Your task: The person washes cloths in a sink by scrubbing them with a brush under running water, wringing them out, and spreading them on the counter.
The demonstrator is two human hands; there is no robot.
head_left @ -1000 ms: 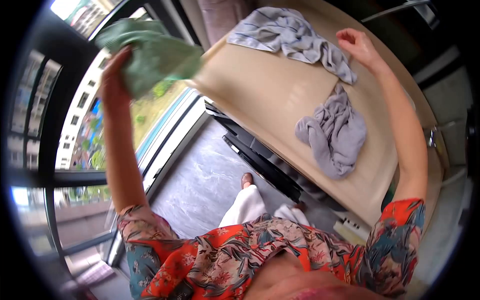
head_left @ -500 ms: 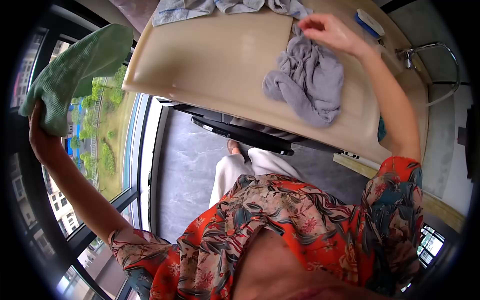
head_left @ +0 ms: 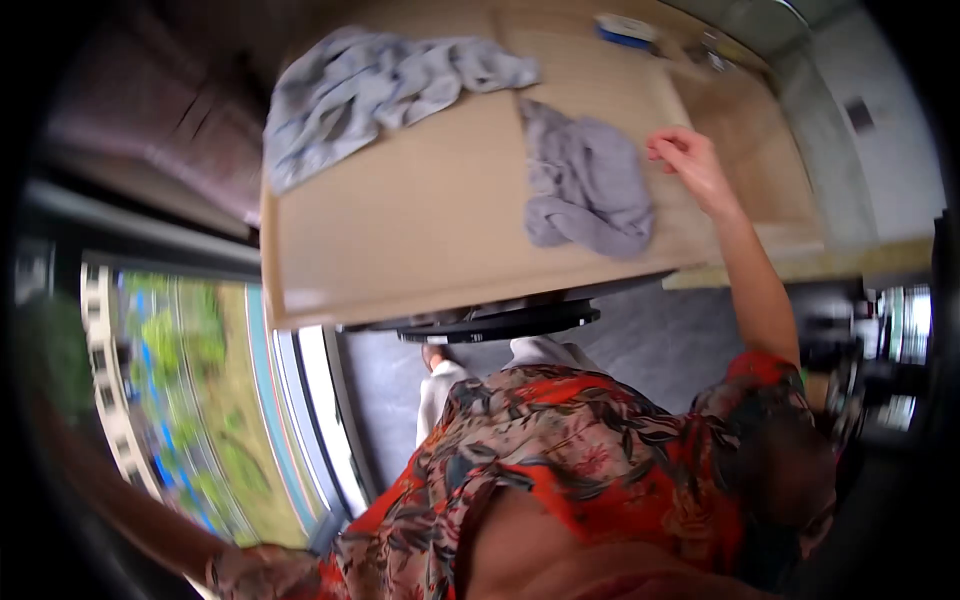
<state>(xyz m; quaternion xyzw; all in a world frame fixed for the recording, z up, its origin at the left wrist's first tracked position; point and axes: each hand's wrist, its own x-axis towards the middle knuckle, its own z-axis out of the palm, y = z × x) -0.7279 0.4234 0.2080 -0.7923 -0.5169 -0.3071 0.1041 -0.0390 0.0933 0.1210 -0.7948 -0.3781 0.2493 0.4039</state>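
Note:
At the dark left edge, my left hand is raised beside the window and grips a green cloth, both dim and blurred. My right hand hovers over the beige counter, its fingers curled inward with nothing visible in them. Just left of it, apart from the fingers, a crumpled grey-purple towel lies near the counter's front. Farther back on the left, a pale grey cloth with blue stripes is spread in folds.
A blue and white brush rests at the back of the counter, near a metal tap. A sunken basin is at the right. Below the front edge is a dark curved rim. Window glass stands at the left.
The view has swung, showing more of the striped cloth. My right hand has moved away from the grey-purple towel to its right. My left hand and the green cloth are lower, at the view's edge.

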